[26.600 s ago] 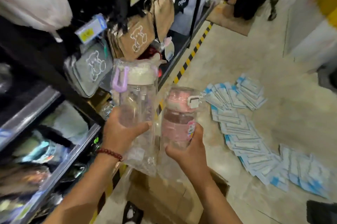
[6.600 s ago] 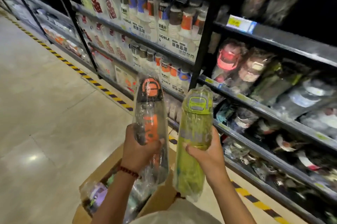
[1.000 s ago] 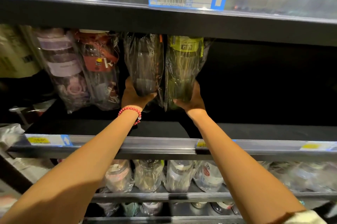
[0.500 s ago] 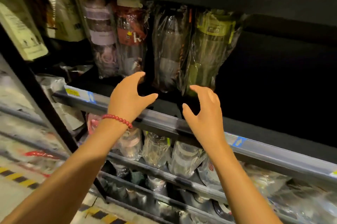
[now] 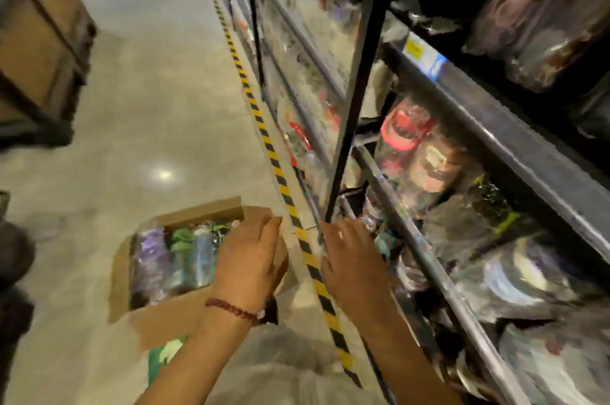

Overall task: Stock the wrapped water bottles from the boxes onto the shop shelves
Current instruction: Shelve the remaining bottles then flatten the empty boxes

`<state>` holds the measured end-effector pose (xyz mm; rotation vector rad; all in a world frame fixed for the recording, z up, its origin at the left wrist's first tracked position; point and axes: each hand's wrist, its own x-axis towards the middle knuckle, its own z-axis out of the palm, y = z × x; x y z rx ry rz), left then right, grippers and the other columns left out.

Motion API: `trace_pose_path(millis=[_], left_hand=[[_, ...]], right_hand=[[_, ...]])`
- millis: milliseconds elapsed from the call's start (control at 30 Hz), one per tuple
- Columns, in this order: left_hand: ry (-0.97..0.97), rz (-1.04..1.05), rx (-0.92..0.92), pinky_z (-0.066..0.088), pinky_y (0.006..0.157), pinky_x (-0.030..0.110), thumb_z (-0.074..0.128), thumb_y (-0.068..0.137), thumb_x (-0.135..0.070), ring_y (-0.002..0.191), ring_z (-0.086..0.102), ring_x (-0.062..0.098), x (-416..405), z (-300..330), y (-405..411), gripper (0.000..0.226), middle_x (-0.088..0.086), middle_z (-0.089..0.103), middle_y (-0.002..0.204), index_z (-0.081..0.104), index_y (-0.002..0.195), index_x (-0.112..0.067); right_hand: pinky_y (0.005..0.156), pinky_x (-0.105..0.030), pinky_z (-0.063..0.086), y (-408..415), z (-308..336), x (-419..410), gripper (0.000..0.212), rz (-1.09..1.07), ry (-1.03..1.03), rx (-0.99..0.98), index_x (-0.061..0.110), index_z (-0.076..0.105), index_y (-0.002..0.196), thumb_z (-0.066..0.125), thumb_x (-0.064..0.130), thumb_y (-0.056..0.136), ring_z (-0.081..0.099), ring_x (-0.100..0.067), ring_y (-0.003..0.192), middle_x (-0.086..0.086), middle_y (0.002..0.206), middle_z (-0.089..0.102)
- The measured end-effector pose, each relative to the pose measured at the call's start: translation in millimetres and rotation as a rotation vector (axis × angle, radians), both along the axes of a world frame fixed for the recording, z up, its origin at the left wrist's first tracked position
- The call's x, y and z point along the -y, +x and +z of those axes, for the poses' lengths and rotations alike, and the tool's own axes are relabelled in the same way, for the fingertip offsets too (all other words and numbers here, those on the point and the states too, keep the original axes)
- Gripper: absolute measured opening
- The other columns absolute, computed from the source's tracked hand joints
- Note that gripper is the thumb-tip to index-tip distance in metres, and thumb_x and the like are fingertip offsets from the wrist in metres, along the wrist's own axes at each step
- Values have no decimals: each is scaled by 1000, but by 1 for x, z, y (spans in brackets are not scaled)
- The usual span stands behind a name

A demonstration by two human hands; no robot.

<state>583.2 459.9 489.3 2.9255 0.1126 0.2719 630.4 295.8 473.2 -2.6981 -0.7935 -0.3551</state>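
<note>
Left hand: my left hand [image 5: 249, 267] hangs over the right end of the cardboard box [image 5: 165, 322], palm down, fingers straight and lying close together, holding nothing; a red bead bracelet [image 5: 236, 309] circles the wrist.
Right hand: my right hand [image 5: 355, 267] hangs just beside the shelf front, fingers loosely straight and slightly parted, holding nothing; whether the tips touch the shelf I cannot tell.
Box: open on the floor beside the left hand, with wrapped water bottles [image 5: 175, 259] lying in it, purple, green and clear showing through the plastic.
Floor stripe: a yellow-and-black hazard tape [image 5: 284, 180] runs between my two hands and away along the foot of the shelves.
Shelves: the shop shelves [image 5: 495, 140] stand on my right, behind a black upright post [image 5: 359, 81]; wrapped bottles stand on them, one with a red lid [image 5: 404, 130] near the post. A yellow price tag [image 5: 414, 48] sits on the shelf edge above.
Far: brown crates [image 5: 36, 41], blurred, stand across the aisle on my left.
</note>
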Motion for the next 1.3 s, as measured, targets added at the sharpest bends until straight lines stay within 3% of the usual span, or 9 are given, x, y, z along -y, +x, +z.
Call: trace_pose_path(millis=[67, 167, 300, 600, 900, 1000, 1067, 1167, 1300], left_hand=[[-2, 90, -50, 53, 60, 35, 87, 52, -21, 76, 64, 33, -14, -17, -35, 62, 14, 67, 95, 65, 108, -5], [-67, 200, -127, 54, 55, 33, 88, 51, -24, 74, 65, 31, -33, -36, -72, 65, 11, 66, 92, 59, 108, -9], [-92, 287, -219, 54, 54, 30, 88, 46, -24, 70, 65, 29, -61, -56, -94, 59, 9, 67, 86, 68, 99, -8], [-208, 425, -234, 56, 56, 30, 89, 43, -24, 71, 66, 21, -187, -76, -89, 59, 1, 68, 86, 69, 98, -17], [-212, 464, -280, 53, 51, 24, 91, 37, -30, 69, 67, 15, -334, -85, -62, 62, -3, 70, 85, 72, 95, -17], [-241, 485, -355, 55, 59, 26, 91, 40, -32, 75, 68, 17, -366, -109, -43, 63, -2, 70, 88, 72, 97, -15], [-325, 506, -420, 54, 77, 30, 84, 60, -35, 95, 65, 20, -382, -128, -29, 61, -1, 66, 106, 64, 115, -16], [-391, 566, -504, 44, 92, 28, 62, 82, -37, 114, 52, 17, -402, -172, -9, 57, -4, 54, 128, 44, 135, -26], [-478, 686, -547, 41, 95, 29, 67, 81, -32, 116, 50, 21, -424, -249, 10, 57, 2, 55, 128, 48, 134, -20]], right_hand=[[78, -40, 56, -20, -17, -17, 49, 100, 18, -79, 16, 54, 107, 77, 14, 64, 62, -33, 101, -9, 105, 66], [65, -37, 57, -39, -34, -39, 50, 177, -58, -171, 15, 64, 99, 86, 15, 53, 66, -31, 89, -7, 94, 67], [70, -37, 58, -41, -55, -72, 53, 240, -173, -290, 14, 68, 103, 84, 19, 53, 65, -29, 93, -5, 100, 66], [60, -31, 57, -28, -74, -201, 61, 319, -204, -362, 21, 60, 97, 89, 20, 44, 65, -22, 82, 2, 92, 65], [57, -33, 56, -4, -93, -340, 64, 229, -267, -456, 16, 70, 96, 94, 15, 36, 68, -25, 80, -2, 92, 69], [83, -38, 52, 12, -109, -371, 54, 193, -253, -539, 12, 63, 117, 83, 18, 68, 60, -29, 108, -5, 116, 63], [100, -32, 39, 26, -130, -385, 50, 190, -316, -638, 16, 46, 136, 61, 24, 89, 41, -24, 128, -1, 137, 47], [91, -33, 43, 47, -170, -402, 41, 169, -312, -705, 19, 49, 125, 61, 26, 87, 47, -22, 119, -1, 126, 52], [91, -29, 43, 73, -246, -424, 37, 160, -417, -791, 24, 45, 127, 55, 28, 91, 46, -18, 119, 2, 130, 49]])
